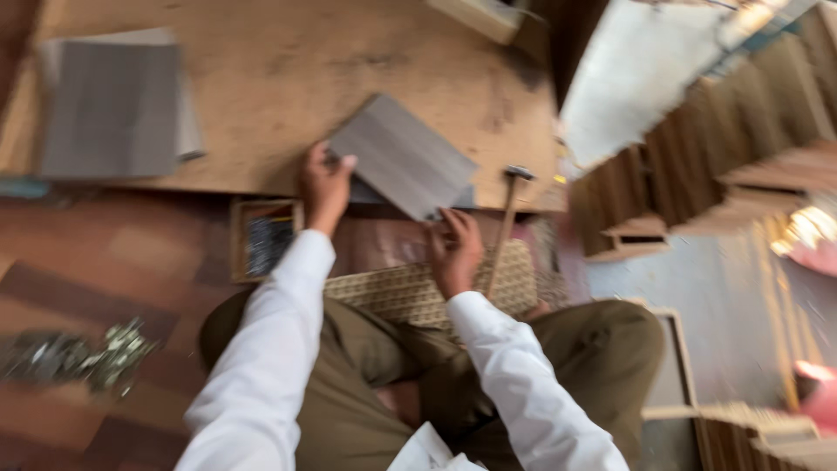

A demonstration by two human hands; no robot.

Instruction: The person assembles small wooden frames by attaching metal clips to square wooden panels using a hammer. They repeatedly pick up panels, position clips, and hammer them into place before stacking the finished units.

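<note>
I held the grey panel [403,155] between both hands over the worktop [288,61] edge: left hand [325,185] gripped its left corner, right hand [453,249] fingers curled under its near corner. Hammer [504,228] leaned just right.

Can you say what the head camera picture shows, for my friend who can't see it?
A seated person holds a grey panel over a wooden board, left hand at its left corner, right hand at its lower edge. A hammer lies beside the right hand, and a small box of nails sits by the left.
</note>
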